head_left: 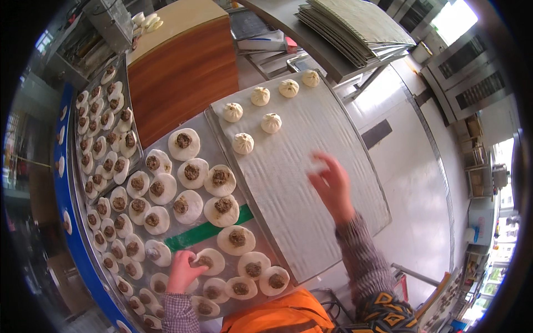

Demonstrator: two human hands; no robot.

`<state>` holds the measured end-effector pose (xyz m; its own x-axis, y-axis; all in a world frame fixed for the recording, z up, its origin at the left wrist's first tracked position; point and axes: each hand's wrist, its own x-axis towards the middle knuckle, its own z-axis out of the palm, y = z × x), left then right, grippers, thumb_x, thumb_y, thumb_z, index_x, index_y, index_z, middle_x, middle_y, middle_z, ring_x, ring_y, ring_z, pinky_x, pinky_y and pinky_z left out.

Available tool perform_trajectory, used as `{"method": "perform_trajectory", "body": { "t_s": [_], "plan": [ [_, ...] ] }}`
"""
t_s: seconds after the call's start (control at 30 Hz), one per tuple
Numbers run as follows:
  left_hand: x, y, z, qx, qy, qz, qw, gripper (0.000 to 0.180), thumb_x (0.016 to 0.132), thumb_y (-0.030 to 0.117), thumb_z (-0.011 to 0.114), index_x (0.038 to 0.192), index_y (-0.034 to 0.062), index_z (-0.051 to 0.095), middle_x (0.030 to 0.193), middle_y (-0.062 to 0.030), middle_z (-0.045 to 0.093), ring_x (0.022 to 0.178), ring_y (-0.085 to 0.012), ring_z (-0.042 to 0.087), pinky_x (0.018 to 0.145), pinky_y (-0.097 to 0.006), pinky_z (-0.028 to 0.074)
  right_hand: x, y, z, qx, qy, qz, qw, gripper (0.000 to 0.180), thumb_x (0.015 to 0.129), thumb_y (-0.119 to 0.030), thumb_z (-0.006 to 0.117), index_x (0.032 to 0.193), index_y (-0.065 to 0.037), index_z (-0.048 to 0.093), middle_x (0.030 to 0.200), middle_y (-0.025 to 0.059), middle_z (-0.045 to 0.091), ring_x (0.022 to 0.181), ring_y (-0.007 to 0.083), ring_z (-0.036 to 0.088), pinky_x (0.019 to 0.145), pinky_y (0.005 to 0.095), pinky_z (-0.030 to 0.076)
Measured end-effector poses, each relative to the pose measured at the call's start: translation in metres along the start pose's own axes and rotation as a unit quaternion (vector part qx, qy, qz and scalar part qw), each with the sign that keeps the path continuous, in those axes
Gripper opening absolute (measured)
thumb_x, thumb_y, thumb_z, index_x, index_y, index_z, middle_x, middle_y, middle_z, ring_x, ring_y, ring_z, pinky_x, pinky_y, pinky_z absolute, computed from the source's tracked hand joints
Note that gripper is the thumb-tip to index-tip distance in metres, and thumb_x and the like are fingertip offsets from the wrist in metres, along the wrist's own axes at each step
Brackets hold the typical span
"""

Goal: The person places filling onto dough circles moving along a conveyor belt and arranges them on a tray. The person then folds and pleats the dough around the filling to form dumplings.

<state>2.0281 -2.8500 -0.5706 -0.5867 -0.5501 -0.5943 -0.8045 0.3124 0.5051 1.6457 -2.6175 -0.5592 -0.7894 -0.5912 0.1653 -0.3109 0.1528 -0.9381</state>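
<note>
My left hand (184, 271) is low at the left, thumb and fingers pinching the edge of a round dough wrapper (218, 261) with a mound of brown filling on it. Many more filled wrappers (187, 206) lie flat around it on the work surface. Over the lined tray (311, 222) is my right hand (335, 188), slightly blurred, its fingers apart and nothing seen between them. Several pleated buns (271, 123) sit toward that tray's far end, beyond my right hand.
Another metal tray (135, 145) of filled wrappers stands at the far left beside a blue strip (80, 244). A green strip (208, 228) crosses the work surface. A wooden-fronted counter (180, 72) is behind, and stacked trays (355, 28) rest on a table at the back right.
</note>
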Motion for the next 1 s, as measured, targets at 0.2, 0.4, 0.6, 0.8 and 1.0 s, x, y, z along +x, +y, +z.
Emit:
{"method": "perform_trajectory", "body": {
  "t_s": [0.2,0.4,0.6,0.8,1.0],
  "plan": [
    [0.011,0.001,-0.002,-0.093,-0.114,-0.001,0.989,0.049,0.068,0.015,0.08,0.109,0.0015,0.056,0.101,-0.0112,0.061,0.089,-0.0192,0.058,0.079,-0.034,0.049,-0.344,-0.001,-0.058,-0.187,0.16,0.292,0.924,0.005,0.088,-0.004,0.063,0.091,-0.001,0.064,0.077,0.0058,0.062,0.069,0.013,0.059,0.062,0.0265,0.048],
    [0.009,-0.016,-0.003,-0.111,-0.123,0.025,0.986,0.066,0.081,0.01,0.072,0.137,-0.0033,0.041,0.122,-0.0124,0.056,0.107,-0.0217,0.056,0.095,-0.031,0.045,-0.604,0.036,0.029,-0.294,0.131,0.535,0.781,0.024,0.088,-0.02,0.062,0.104,-0.001,0.064,0.099,0.0175,0.066,0.093,0.033,0.064,0.081,0.0406,0.051],
    [0.008,-0.039,-0.024,-0.551,-0.109,-0.043,0.826,0.057,0.087,0.012,0.066,0.138,-0.0007,0.043,0.137,-0.0153,0.05,0.124,-0.0302,0.049,0.108,-0.045,0.038,-0.689,0.076,0.099,-0.23,-0.052,0.589,0.773,0.03,0.09,-0.03,0.059,0.107,-0.006,0.065,0.098,0.0174,0.068,0.093,0.0363,0.063,0.082,0.0445,0.051],
    [-0.015,-0.05,-0.049,-0.781,-0.164,-0.063,0.599,0.061,0.088,0.016,0.066,0.143,0.0052,0.04,0.144,-0.015,0.043,0.134,-0.033,0.039,0.113,-0.053,0.032,-0.693,0.097,0.154,-0.17,-0.395,0.605,0.67,0.049,0.094,-0.048,0.047,0.105,-0.007,0.07,0.106,0.0159,0.069,0.101,0.0341,0.064,0.088,0.0465,0.05],
    [-0.018,-0.046,-0.046,-0.779,-0.153,-0.047,0.606,0.057,0.091,0.02,0.061,0.143,0.0056,0.04,0.145,-0.014,0.043,0.136,-0.0323,0.038,0.114,-0.055,0.026,-0.645,0.101,0.155,-0.15,-0.338,0.631,0.682,0.042,0.091,-0.039,0.051,0.101,-0.004,0.069,0.105,0.0204,0.068,0.1,0.0372,0.063,0.088,0.0469,0.05]
  ]
}}
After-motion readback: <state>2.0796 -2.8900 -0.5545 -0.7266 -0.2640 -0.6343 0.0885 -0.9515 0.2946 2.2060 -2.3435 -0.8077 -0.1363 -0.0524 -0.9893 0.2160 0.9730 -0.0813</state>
